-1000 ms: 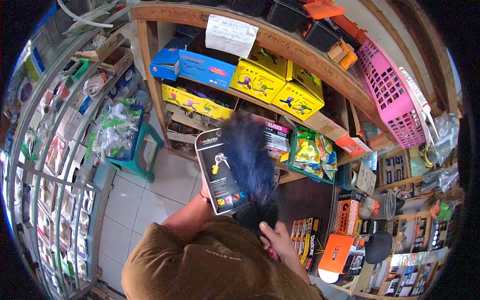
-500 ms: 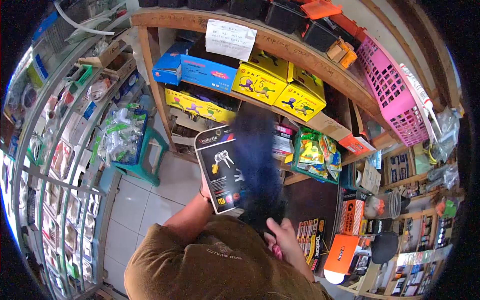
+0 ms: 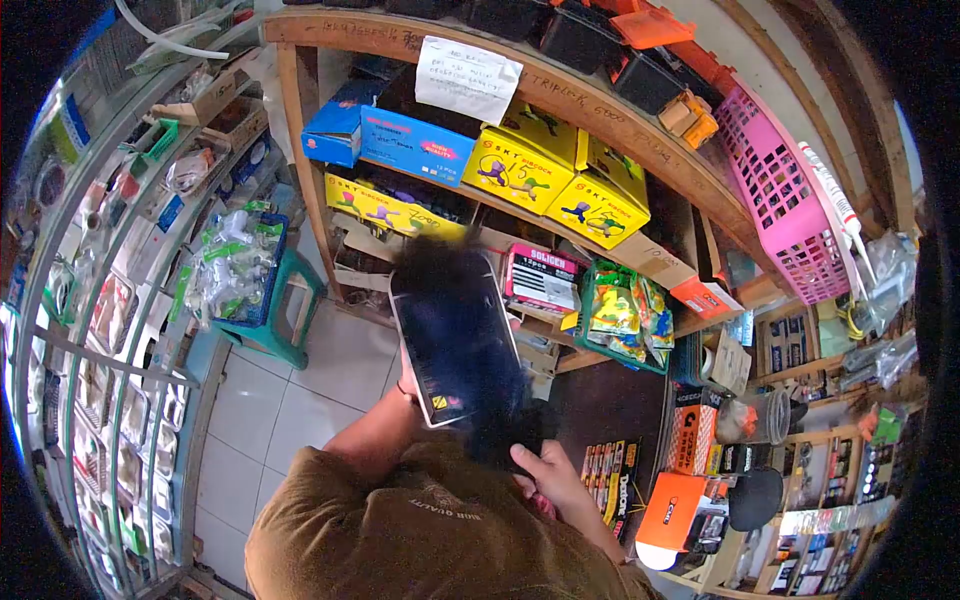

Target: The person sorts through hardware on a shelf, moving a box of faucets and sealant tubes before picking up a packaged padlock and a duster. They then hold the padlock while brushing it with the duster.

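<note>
In front of the chest, my left hand [image 3: 406,375] grips the left edge of a black boxed package [image 3: 437,402] with a pale rim; most of its fingers are behind the package. My right hand [image 3: 545,476], low at the centre right, is closed round the handle end of a dark, bushy duster [image 3: 465,350]. Blurred by motion, the duster lies across the front of the package and covers most of its print.
Wooden shelves ahead hold yellow boxes [image 3: 520,170], a blue box [image 3: 415,143] and a green basket of packets [image 3: 625,310]. A pink basket [image 3: 785,200] hangs at right. A glass display case stands left, beside a green stool [image 3: 292,325].
The duster has swung left across the package, now hiding its printed keys and lettering. A pink box behind, on the shelf, has come into fuller view. My right hand has shifted slightly left.
</note>
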